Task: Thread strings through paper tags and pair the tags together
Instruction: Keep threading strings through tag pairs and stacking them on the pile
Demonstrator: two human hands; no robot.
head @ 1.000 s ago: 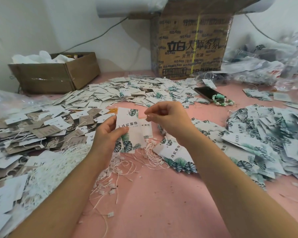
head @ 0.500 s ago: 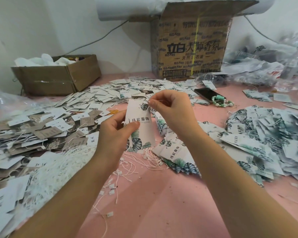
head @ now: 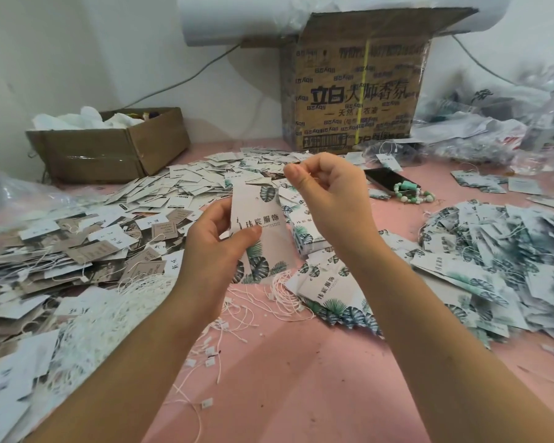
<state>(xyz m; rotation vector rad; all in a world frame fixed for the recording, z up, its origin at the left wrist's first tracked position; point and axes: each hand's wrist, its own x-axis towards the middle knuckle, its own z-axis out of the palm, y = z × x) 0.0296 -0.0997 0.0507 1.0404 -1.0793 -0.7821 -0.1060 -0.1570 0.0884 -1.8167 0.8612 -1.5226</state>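
Tag upright, left hand gripping

Upright leaf-print tag: 纬宸服饰, small print beneath illegible. Large cardboard box: 立白 大师香氛; lower line partly readable, 天然…衣液.
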